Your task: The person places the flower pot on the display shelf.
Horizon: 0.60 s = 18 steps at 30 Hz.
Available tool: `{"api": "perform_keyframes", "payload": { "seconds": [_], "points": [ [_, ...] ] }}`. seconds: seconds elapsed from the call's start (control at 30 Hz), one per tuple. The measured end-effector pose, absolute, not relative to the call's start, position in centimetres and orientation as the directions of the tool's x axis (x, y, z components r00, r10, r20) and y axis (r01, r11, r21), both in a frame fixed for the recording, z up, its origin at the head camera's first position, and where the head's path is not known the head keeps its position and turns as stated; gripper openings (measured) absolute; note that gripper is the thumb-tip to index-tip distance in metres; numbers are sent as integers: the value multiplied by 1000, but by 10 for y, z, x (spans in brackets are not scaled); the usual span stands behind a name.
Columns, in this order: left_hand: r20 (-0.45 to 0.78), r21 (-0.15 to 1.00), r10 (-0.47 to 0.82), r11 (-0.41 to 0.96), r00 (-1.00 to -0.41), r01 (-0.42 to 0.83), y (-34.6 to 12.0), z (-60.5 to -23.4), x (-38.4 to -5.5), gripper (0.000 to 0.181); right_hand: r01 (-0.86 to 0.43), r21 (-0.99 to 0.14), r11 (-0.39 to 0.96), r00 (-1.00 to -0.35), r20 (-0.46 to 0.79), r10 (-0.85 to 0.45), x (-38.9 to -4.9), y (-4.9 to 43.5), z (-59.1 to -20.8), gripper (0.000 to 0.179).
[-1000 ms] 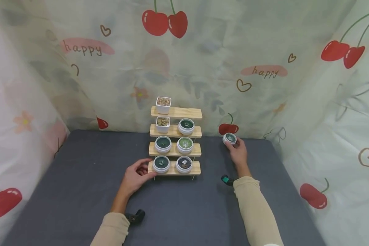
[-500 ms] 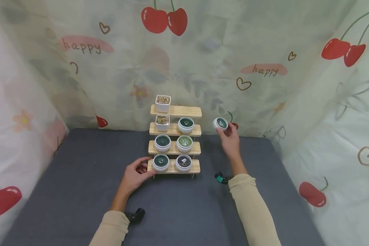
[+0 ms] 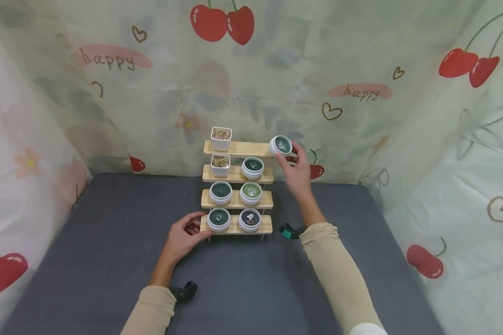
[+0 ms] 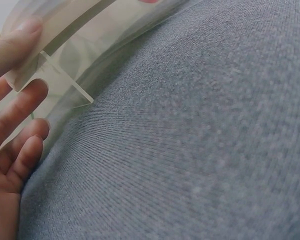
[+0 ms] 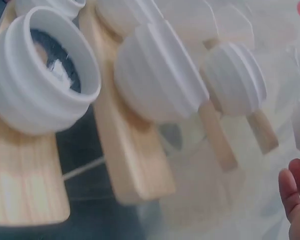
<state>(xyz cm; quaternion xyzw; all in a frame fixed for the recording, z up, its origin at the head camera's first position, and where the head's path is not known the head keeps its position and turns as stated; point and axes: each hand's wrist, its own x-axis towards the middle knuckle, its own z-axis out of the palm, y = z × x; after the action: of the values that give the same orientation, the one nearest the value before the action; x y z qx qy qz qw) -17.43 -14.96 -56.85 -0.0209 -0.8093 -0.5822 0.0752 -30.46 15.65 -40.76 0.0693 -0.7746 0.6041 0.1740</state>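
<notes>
A small round white pot (image 3: 282,145) with dark green filling is in my right hand (image 3: 296,173), gripped between thumb and fingers. It is tilted and overlaps the right end of the top step in the head view; whether it touches the wood cannot be told. Low on the left, my left hand (image 3: 182,239) holds the end of the bottom board of a four-step wooden stand (image 3: 234,229). The left wrist view has the thumb (image 4: 15,47) on the board, fingers partly beneath it. Only the pot's edge shows beside my right fingers (image 5: 292,192) in the right wrist view.
Square white pots (image 3: 221,139) with gravel stand at the left of the two upper steps. Several round pots (image 3: 251,194) with green or dark filling fill other spots on the lower three. A grey cloth (image 3: 109,260) lies underneath, with a cherry-printed curtain (image 3: 151,102) behind.
My right hand has carried the round pot leftward and up, from right of the stand to the top step's right end. My left hand keeps its hold on the bottom board.
</notes>
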Motion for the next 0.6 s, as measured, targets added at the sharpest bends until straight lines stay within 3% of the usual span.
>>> {"api": "perform_keyframes", "payload": {
  "seconds": [0.6],
  "points": [
    [147, 936, -42, 328, -988, 125, -151, -567, -174, 60, -374, -882, 288, -922, 388, -10, -321, 120, -386, 61]
  ]
}}
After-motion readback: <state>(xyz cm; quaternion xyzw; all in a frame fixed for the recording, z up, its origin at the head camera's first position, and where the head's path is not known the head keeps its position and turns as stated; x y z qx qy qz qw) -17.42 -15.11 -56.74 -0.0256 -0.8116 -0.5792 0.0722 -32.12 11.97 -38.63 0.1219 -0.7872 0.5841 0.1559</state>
